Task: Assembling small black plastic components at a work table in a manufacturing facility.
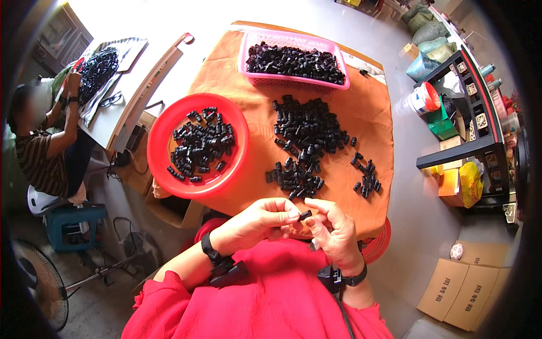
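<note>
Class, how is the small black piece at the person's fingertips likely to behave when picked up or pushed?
The small black piece is probably light, as the left hand pinches it with fingertips. It may roll when pushed, since it looks short and roughly cylindrical.

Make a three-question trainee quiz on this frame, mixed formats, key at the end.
1. What is at the fingertips of the left hand and right hand?
A) a screwdriver
B) a small black part
C) a phone

2. True or false: in the picture, the red basin is left of the pink basket.

3. Fill in: the loose heap of black parts lies on the ____ cloth.

Key: 1. B; 2. True; 3. orange
</note>
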A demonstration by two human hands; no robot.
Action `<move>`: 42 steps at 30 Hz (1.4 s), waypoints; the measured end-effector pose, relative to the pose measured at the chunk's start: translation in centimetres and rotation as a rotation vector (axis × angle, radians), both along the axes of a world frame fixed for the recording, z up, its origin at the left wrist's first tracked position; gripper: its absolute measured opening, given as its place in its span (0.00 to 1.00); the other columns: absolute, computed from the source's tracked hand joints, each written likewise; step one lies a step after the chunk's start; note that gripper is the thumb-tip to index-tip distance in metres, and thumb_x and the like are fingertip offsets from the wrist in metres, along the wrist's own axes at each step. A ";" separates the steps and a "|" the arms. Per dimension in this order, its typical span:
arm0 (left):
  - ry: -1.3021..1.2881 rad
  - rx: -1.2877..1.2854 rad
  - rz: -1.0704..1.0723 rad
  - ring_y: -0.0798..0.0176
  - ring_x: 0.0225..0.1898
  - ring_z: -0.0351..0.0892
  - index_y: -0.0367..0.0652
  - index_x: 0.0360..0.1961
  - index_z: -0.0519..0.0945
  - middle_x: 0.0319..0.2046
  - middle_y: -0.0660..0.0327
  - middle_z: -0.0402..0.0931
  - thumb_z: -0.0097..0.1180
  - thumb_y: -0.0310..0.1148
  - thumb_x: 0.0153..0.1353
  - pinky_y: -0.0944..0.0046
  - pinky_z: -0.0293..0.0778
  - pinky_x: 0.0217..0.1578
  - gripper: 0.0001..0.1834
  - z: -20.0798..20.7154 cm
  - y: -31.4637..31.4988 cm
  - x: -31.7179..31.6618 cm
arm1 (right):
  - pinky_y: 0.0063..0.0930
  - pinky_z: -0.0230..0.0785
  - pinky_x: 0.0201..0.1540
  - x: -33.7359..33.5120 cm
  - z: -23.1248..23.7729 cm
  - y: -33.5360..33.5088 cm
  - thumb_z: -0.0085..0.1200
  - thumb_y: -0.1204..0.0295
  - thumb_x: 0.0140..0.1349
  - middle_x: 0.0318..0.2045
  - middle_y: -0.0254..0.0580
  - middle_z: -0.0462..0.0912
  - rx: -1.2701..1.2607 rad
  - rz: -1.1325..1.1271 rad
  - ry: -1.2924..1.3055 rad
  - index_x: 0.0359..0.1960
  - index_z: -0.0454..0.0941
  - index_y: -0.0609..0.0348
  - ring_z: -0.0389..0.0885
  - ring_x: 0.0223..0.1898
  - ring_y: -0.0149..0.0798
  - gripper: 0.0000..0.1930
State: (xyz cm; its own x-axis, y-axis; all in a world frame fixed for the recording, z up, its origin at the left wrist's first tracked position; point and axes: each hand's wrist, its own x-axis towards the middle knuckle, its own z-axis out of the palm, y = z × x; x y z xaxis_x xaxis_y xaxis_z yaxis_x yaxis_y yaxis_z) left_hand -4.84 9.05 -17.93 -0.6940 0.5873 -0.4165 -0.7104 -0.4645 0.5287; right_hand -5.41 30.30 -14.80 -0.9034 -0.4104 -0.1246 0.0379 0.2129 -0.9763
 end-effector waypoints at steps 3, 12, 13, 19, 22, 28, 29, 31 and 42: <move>-0.007 -0.013 -0.017 0.76 0.27 0.74 0.46 0.38 0.78 0.31 0.67 0.80 0.61 0.40 0.66 0.75 0.60 0.24 0.10 0.1 0.3 -0.7 | 0.18 0.71 0.24 -0.7 -0.2 -0.1 0.55 0.75 0.68 0.28 0.34 0.81 -0.009 -0.025 0.060 0.52 0.74 0.62 0.76 0.22 0.22 0.12; -0.107 0.077 -0.022 0.74 0.30 0.75 0.45 0.38 0.77 0.36 0.66 0.80 0.57 0.40 0.69 0.73 0.69 0.30 0.10 0.6 0.9 -3.3 | 0.12 0.62 0.22 -3.3 0.0 -0.5 0.52 0.72 0.71 0.29 0.29 0.81 -0.094 -0.042 0.045 0.49 0.78 0.61 0.68 0.20 0.15 0.09; -0.085 0.080 -0.032 0.75 0.30 0.74 0.46 0.37 0.77 0.35 0.67 0.79 0.57 0.40 0.69 0.73 0.69 0.30 0.09 0.5 1.0 -3.6 | 0.12 0.62 0.22 -3.6 0.1 -0.5 0.52 0.72 0.71 0.29 0.30 0.81 -0.109 -0.037 -0.002 0.49 0.79 0.61 0.68 0.20 0.15 0.09; -0.127 0.164 0.018 0.76 0.31 0.74 0.46 0.37 0.76 0.35 0.69 0.77 0.55 0.39 0.70 0.75 0.70 0.32 0.09 -0.3 1.8 -4.6 | 0.12 0.63 0.22 -4.6 -0.4 -0.1 0.51 0.73 0.71 0.30 0.29 0.82 0.007 -0.072 0.101 0.50 0.80 0.61 0.69 0.20 0.15 0.10; -0.104 0.175 0.009 0.76 0.33 0.74 0.46 0.38 0.76 0.35 0.68 0.77 0.54 0.39 0.70 0.74 0.72 0.34 0.09 -0.5 2.0 -5.1 | 0.12 0.63 0.22 -5.0 -0.7 0.0 0.52 0.73 0.71 0.30 0.29 0.82 0.031 -0.079 0.165 0.50 0.80 0.60 0.70 0.21 0.15 0.10; -0.103 0.169 0.000 0.74 0.34 0.75 0.46 0.38 0.76 0.35 0.67 0.77 0.54 0.39 0.70 0.73 0.73 0.36 0.09 -0.4 2.1 -5.6 | 0.20 0.71 0.25 -5.5 0.0 0.1 0.52 0.75 0.70 0.30 0.37 0.83 0.002 -0.049 0.046 0.48 0.78 0.61 0.76 0.21 0.22 0.08; -0.104 0.170 0.000 0.74 0.34 0.75 0.46 0.38 0.76 0.35 0.67 0.77 0.54 0.39 0.70 0.73 0.73 0.36 0.09 -0.6 2.1 -5.5 | 0.20 0.71 0.25 -5.6 0.2 0.1 0.52 0.75 0.70 0.30 0.37 0.83 0.003 -0.049 0.045 0.48 0.78 0.61 0.76 0.21 0.22 0.08; -0.089 0.194 0.029 0.74 0.33 0.75 0.45 0.39 0.76 0.35 0.68 0.76 0.54 0.38 0.71 0.73 0.73 0.36 0.08 -0.9 2.4 -5.3 | 0.20 0.71 0.25 -5.6 0.4 0.1 0.52 0.74 0.70 0.28 0.36 0.82 0.056 -0.003 -0.032 0.46 0.77 0.61 0.77 0.22 0.22 0.07; -0.090 0.186 0.025 0.75 0.33 0.72 0.44 0.41 0.76 0.33 0.68 0.75 0.52 0.40 0.71 0.73 0.68 0.35 0.11 -1.7 2.9 -4.7 | 0.21 0.72 0.28 -5.3 -0.4 -0.1 0.51 0.70 0.72 0.27 0.38 0.82 0.031 -0.100 -0.089 0.47 0.76 0.61 0.80 0.26 0.25 0.09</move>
State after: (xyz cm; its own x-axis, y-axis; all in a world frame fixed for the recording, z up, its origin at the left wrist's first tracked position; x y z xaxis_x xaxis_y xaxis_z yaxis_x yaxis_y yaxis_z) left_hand -9.54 11.94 -19.67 -0.6739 0.6430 -0.3639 -0.7382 -0.5659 0.3672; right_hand -10.72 30.22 -15.17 -0.9242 -0.3138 -0.2177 0.1470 0.2339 -0.9611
